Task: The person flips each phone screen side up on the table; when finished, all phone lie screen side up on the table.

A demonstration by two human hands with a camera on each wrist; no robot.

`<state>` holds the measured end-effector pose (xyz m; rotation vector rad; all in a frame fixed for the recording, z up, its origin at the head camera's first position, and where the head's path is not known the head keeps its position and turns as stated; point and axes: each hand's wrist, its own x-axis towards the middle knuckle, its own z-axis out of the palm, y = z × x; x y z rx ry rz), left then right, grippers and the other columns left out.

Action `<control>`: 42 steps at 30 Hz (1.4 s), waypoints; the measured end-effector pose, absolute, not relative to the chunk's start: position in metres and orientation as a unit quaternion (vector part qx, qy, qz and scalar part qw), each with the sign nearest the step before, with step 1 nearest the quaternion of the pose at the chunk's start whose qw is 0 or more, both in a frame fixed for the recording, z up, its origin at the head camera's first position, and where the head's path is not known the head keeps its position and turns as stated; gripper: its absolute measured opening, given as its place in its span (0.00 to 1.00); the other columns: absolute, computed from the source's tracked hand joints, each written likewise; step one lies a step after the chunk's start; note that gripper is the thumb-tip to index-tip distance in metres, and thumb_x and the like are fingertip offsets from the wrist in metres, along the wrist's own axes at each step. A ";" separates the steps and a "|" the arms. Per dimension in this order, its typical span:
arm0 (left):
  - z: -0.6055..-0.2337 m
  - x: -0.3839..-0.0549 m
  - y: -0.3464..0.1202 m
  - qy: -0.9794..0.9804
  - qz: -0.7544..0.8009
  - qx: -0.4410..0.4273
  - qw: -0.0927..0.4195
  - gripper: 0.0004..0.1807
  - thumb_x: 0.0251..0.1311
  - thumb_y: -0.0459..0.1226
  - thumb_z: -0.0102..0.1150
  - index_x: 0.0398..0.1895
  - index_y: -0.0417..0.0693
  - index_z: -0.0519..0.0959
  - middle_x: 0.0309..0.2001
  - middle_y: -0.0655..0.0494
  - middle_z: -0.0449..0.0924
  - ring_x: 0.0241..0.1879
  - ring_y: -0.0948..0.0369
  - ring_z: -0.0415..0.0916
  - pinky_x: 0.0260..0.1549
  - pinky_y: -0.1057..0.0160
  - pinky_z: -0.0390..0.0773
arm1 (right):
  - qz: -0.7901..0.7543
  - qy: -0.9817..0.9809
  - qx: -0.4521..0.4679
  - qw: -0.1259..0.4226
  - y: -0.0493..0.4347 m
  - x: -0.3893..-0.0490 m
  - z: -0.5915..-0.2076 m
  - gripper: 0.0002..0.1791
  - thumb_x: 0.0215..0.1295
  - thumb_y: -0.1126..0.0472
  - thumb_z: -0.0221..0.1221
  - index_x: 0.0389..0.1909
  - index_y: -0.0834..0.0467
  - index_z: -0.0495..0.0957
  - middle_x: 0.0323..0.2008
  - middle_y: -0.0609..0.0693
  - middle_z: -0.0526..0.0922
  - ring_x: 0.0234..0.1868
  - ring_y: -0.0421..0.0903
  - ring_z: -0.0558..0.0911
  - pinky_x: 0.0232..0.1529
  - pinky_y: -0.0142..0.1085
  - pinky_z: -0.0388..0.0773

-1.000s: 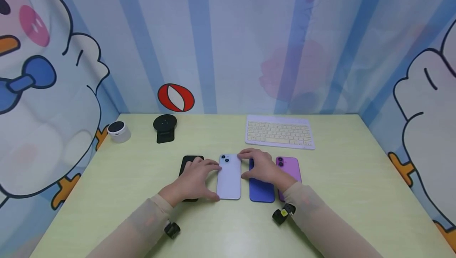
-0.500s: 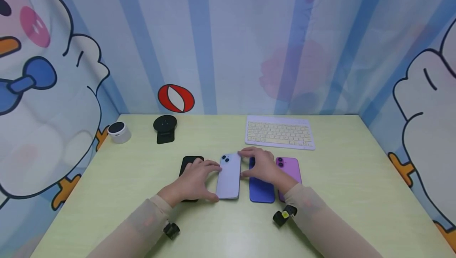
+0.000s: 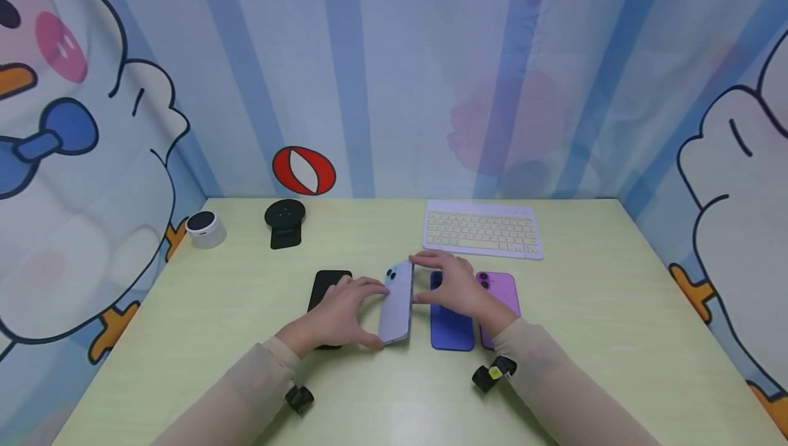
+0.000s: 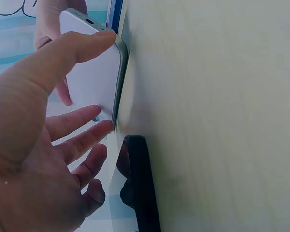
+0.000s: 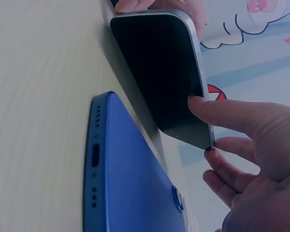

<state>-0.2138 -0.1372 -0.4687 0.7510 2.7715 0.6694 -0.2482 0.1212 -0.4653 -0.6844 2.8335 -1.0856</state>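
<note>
A lavender phone stands tilted on its left long edge, its right side lifted from the table. My left hand holds that lower edge, thumb at the near corner and fingertips farther up. My right hand pinches the raised edge; in the right wrist view its thumb lies on the dark screen and its fingers are at the back and far corner. Under the right hand lies a blue phone, camera side up. A black phone is partly hidden beneath my left hand.
A purple phone lies to the right, partly covered by my right wrist. Behind are a lavender keyboard, a black round-topped stand and a white cylinder with a dark top. A printed curtain rises past the table's far edge.
The lavender phone lay flat a second ago; its right edge has since been raised and it leans more steeply. My right hand has gone slightly up and left with that edge.
</note>
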 end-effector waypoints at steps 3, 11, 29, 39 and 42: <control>-0.471 -0.213 -0.137 0.932 0.241 0.252 0.096 0.49 0.43 0.56 0.82 0.72 0.59 0.74 0.72 0.57 0.72 0.54 0.57 0.64 0.54 0.50 0.66 | -0.355 0.908 -0.223 0.012 0.120 -0.247 -0.465 0.41 0.52 0.53 0.79 0.69 0.53 0.77 0.71 0.53 0.76 0.74 0.59 0.71 0.72 0.67 0.55; -0.470 -0.211 -0.138 0.921 0.286 0.245 0.103 0.50 0.44 0.57 0.82 0.73 0.64 0.70 0.70 0.61 0.73 0.52 0.60 0.63 0.53 0.52 0.67 | -0.390 0.893 -0.225 0.018 0.117 -0.245 -0.465 0.42 0.52 0.54 0.79 0.70 0.52 0.76 0.71 0.51 0.75 0.74 0.58 0.71 0.72 0.65 0.59; -0.447 -0.204 -0.145 0.908 0.333 0.237 0.097 0.50 0.45 0.52 0.83 0.74 0.65 0.69 0.67 0.57 0.75 0.59 0.53 0.68 0.48 0.50 0.76 | -0.415 0.873 -0.254 0.007 0.099 -0.245 -0.462 0.41 0.53 0.52 0.79 0.70 0.52 0.77 0.70 0.51 0.76 0.74 0.56 0.71 0.71 0.59 0.66; -0.446 -0.207 -0.152 0.905 0.328 0.255 0.094 0.50 0.46 0.51 0.83 0.75 0.64 0.68 0.69 0.57 0.74 0.58 0.51 0.68 0.51 0.50 0.75 | -0.418 0.873 -0.252 -0.002 0.091 -0.246 -0.463 0.40 0.53 0.51 0.79 0.68 0.52 0.78 0.70 0.50 0.76 0.73 0.56 0.72 0.70 0.60 0.65; -0.446 -0.206 -0.154 0.906 0.325 0.256 0.090 0.50 0.46 0.50 0.83 0.75 0.63 0.68 0.68 0.56 0.74 0.58 0.54 0.66 0.52 0.49 0.75 | -0.421 0.871 -0.252 -0.005 0.089 -0.247 -0.464 0.40 0.52 0.50 0.79 0.68 0.50 0.78 0.69 0.49 0.77 0.73 0.55 0.72 0.71 0.61 0.64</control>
